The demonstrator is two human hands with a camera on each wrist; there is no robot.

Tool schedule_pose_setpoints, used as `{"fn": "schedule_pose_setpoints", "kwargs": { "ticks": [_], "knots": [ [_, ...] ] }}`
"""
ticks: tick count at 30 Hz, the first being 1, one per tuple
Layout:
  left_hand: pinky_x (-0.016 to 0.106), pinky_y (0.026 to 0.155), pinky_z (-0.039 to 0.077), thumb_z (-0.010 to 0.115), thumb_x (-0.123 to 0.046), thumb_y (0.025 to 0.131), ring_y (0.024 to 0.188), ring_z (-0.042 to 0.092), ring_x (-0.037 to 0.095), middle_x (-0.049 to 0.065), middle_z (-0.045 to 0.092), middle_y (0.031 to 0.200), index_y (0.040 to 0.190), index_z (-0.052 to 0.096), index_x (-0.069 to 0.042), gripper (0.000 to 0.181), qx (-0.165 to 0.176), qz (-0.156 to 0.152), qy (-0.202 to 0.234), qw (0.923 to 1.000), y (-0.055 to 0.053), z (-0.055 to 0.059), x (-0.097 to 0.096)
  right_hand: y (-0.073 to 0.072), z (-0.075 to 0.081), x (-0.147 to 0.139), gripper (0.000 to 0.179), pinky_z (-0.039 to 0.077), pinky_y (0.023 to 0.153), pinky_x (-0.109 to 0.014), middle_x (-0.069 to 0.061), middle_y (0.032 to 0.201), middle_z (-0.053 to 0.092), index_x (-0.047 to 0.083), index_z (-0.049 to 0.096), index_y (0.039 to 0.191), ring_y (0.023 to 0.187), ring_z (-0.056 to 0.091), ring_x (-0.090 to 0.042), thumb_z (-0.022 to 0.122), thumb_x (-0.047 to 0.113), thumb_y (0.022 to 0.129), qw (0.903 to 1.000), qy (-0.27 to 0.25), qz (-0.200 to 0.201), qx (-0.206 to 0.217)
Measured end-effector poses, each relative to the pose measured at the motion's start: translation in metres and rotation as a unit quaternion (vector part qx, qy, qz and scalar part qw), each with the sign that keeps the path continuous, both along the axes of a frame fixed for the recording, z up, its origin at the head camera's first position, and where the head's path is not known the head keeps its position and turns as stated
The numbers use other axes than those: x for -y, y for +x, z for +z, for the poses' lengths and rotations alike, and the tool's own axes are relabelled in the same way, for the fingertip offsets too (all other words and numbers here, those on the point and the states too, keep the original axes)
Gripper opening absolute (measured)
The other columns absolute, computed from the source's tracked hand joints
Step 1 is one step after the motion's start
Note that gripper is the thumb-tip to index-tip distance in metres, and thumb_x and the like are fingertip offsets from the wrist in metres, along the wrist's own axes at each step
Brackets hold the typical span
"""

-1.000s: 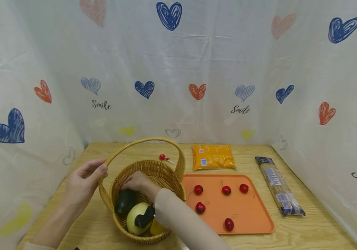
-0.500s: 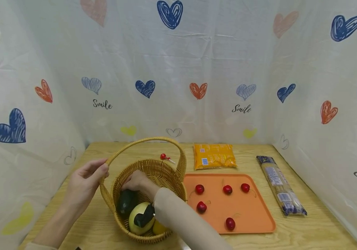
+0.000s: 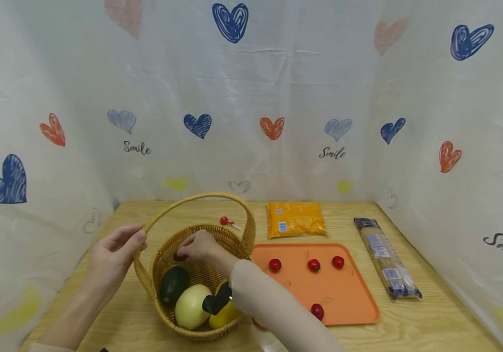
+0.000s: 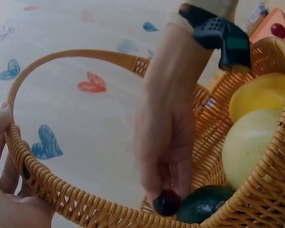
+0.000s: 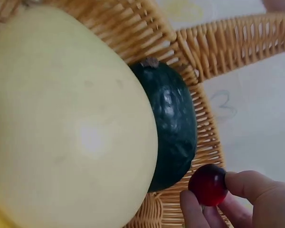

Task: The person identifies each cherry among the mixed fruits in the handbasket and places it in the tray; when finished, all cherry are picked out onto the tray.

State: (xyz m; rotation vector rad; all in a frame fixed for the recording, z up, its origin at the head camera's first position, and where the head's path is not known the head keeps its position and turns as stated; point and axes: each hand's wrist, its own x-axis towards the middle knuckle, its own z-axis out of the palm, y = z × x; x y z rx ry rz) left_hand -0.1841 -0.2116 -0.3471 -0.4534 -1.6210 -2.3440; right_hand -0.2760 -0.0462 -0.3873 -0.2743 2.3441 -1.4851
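Note:
My left hand (image 3: 112,256) grips the left side of the handle of a woven wicker basket (image 3: 216,334). Inside that basket, my right hand (image 3: 198,245) pinches a dark red cherry (image 5: 208,185) between thumb and fingers. The cherry is just beyond a glossy dark green fruit (image 5: 173,126), close to the basket wall. A large pale yellow-green fruit (image 3: 192,307) lies beside the green one. Next to it is a yellow fruit (image 4: 261,95), partly covered by the right wrist and its black camera in the head view.
An orange tray (image 3: 339,288) with several cherries (image 3: 313,265) stands right of the basket, its near left part behind my sleeve. A red lollipop (image 3: 224,220) and an orange packet (image 3: 296,219) lie behind. A long clear-and-blue packet (image 3: 387,256) lies at right.
My right hand has drawn up and away from the dark green fruit, and the cherry now shows at its fingertips. The left hand keeps its grip on the handle. The head view has shifted slightly.

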Motion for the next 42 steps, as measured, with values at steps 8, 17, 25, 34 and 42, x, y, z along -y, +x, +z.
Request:
{"fn": "schedule_pose_setpoints", "kwargs": {
  "ticks": [8,17,25,34,42],
  "knots": [
    [0.020,0.077,0.052,0.049,0.006,0.095,0.082,0.060,0.010,-0.001,0.064,0.092,0.107,0.070,-0.008,0.028,0.006,-0.015,0.003,0.9999,0.000,-0.002,0.004,0.010,0.003,-0.026,0.008,0.056,0.074,-0.037,-0.005,0.079,0.068,0.001,0.073,0.092,0.075,0.069,-0.023,0.068,0.004,0.086,0.9973,-0.057,0.037,0.025],
    [0.020,0.078,0.052,0.049,0.006,0.095,0.083,0.061,0.009,-0.001,0.064,0.092,0.108,0.070,-0.009,0.028,0.010,-0.013,0.004,0.9999,-0.001,-0.003,0.004,0.025,0.008,-0.065,0.013,0.054,0.082,-0.040,-0.003,0.091,0.068,0.003,0.072,0.099,0.083,0.069,-0.025,0.066,0.007,0.089,0.9922,-0.087,0.079,0.042],
    [0.020,0.079,0.052,0.048,0.007,0.095,0.083,0.061,0.010,-0.001,0.064,0.094,0.109,0.070,-0.009,0.030,0.011,-0.022,0.017,0.9996,-0.001,-0.004,0.005,0.038,0.017,-0.107,0.018,0.053,0.083,-0.041,-0.006,0.096,0.068,0.002,0.070,0.105,0.088,0.068,-0.025,0.064,0.008,0.089,0.9859,-0.124,0.100,0.052],
    [0.020,0.078,0.052,0.048,0.007,0.095,0.083,0.062,0.010,-0.001,0.064,0.093,0.109,0.070,-0.009,0.030,0.016,-0.021,0.021,0.9994,0.000,-0.005,0.005,0.048,0.020,-0.164,0.023,0.052,0.087,-0.041,-0.012,0.105,0.065,-0.008,0.065,0.110,0.094,0.066,-0.026,0.060,0.004,0.091,0.9794,-0.164,0.106,0.052],
    [0.020,0.077,0.052,0.048,0.008,0.095,0.082,0.062,0.010,0.000,0.065,0.092,0.109,0.070,-0.008,0.031,0.009,-0.026,0.027,0.9993,-0.001,-0.005,0.001,0.048,0.011,-0.219,0.031,0.048,0.091,-0.044,-0.016,0.111,0.061,-0.013,0.057,0.117,0.101,0.063,-0.028,0.059,0.003,0.092,0.9802,-0.177,0.060,0.066]
  ]
}}
